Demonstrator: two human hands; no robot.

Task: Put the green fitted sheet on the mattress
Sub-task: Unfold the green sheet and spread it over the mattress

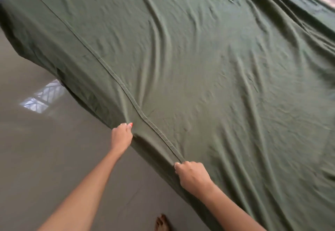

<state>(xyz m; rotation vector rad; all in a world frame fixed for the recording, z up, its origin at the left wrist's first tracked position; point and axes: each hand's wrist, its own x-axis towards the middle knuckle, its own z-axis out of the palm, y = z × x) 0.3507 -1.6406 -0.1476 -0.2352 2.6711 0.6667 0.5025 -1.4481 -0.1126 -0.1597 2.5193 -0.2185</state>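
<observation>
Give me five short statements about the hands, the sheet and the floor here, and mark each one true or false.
1. Both hands grip the green fitted sheet. True.
2. The left hand lies flat and open on the sheet. False: its fingers pinch the fabric at the side edge.
3. The right hand grips near the raised seam. True.
4. The sheet lies smooth. False: it is wrinkled.
5. A shoe stands on the floor. False: a bare foot shows there.
</observation>
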